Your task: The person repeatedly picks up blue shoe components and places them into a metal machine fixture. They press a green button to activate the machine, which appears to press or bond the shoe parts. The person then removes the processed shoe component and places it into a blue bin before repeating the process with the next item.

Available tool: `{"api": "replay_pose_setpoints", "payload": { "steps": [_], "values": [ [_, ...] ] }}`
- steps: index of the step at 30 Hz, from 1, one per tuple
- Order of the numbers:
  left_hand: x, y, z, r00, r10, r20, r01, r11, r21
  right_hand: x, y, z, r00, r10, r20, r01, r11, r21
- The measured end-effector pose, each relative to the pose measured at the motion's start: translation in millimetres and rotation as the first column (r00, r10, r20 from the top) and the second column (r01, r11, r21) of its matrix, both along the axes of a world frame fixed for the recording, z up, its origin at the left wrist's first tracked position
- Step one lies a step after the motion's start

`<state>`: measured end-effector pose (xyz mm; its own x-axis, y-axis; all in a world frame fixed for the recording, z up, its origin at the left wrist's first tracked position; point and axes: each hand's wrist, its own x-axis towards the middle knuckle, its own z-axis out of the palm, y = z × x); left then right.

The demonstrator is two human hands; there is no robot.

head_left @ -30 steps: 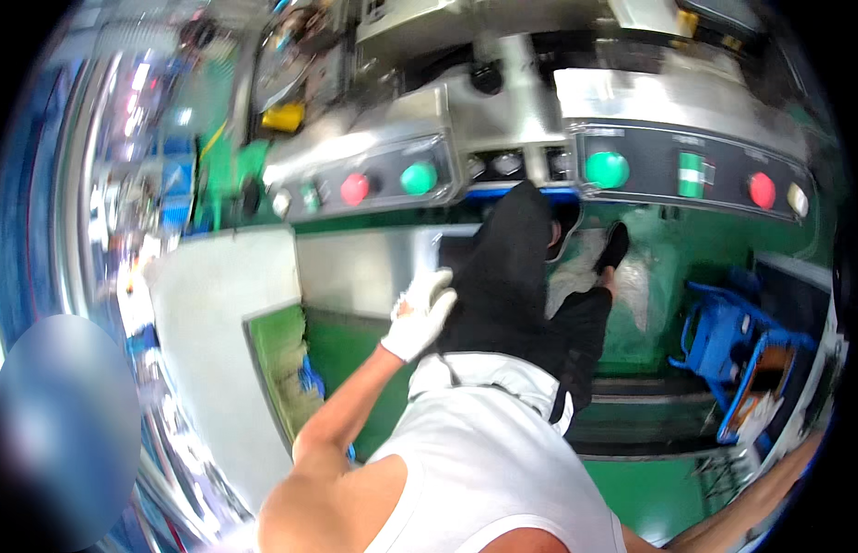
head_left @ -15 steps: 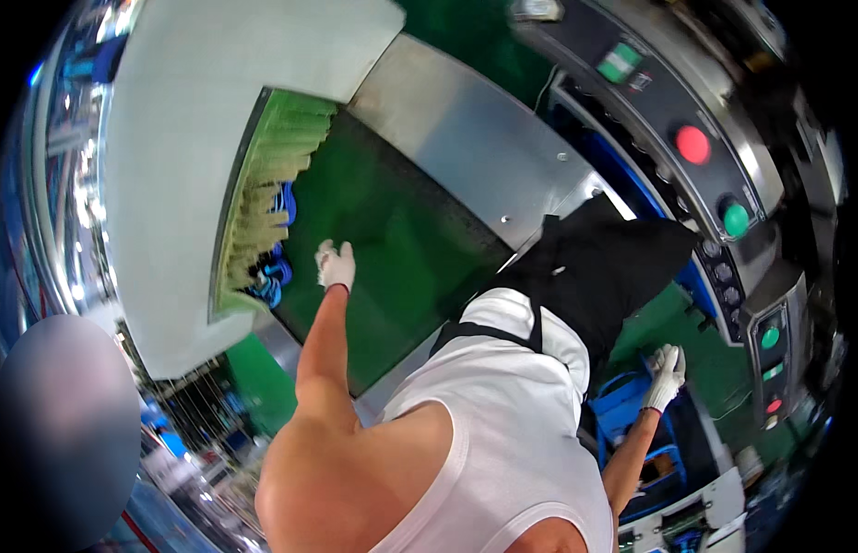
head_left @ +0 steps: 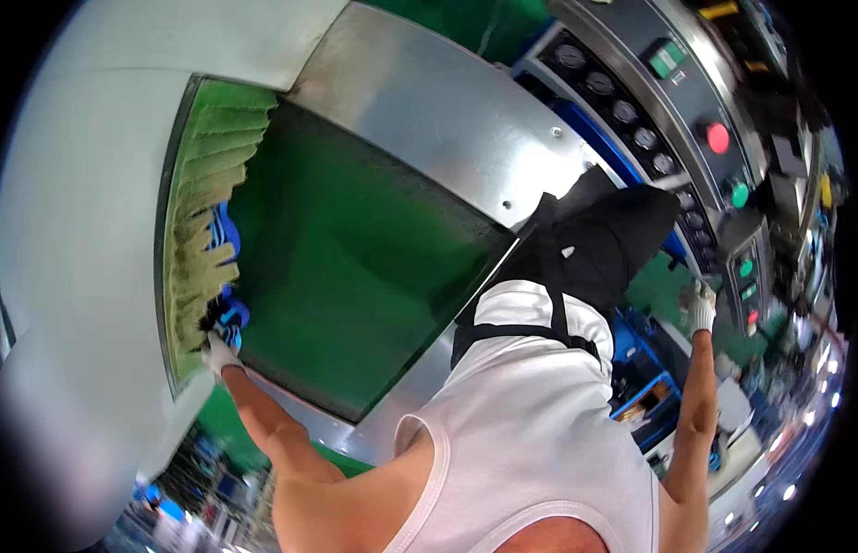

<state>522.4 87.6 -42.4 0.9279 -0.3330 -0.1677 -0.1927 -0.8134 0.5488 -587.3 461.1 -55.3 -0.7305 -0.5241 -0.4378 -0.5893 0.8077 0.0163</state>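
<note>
My left hand (head_left: pixel 218 353), in a white glove, reaches to the left end of the green conveyor belt (head_left: pixel 355 276). Its fingertips meet a blue and black item (head_left: pixel 229 315) lying at the foot of the yellow-green strip curtain (head_left: pixel 200 221). The grip itself is too small to make out. A second blue item (head_left: pixel 222 236) shows between the strips further up. My right hand (head_left: pixel 697 308), also in a white glove, hangs at my right side near the machine's control panel (head_left: pixel 715 184) and holds nothing.
A bare metal plate (head_left: pixel 447 120) covers the belt's far side. The control panel carries red and green round buttons and a row of dials. A pale machine housing (head_left: pixel 69 230) encloses the curtain. A blue crate (head_left: pixel 645 387) stands on the floor at my right.
My left hand has moved left from the open belt to the blue and black item at the curtain. My view has swung further toward the belt.
</note>
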Motion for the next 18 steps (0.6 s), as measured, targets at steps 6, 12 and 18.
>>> {"api": "replay_pose_setpoints", "payload": {
  "steps": [6,12,18],
  "values": [
    [65,5,-41,0.991,-0.021,0.135,0.014,0.999,0.052,-18,65,17,0.633,-0.48,0.608,0.748,0.581,-0.32],
    [56,19,-43,0.844,-0.344,0.411,0.083,0.841,0.535,40,49,2,0.692,-0.571,0.442,0.711,0.646,-0.279],
    [-76,24,0,0.886,-0.39,0.249,0.236,0.844,0.482,86,-5,-15,0.64,-0.249,0.727,0.68,0.624,-0.385]
  ]
}}
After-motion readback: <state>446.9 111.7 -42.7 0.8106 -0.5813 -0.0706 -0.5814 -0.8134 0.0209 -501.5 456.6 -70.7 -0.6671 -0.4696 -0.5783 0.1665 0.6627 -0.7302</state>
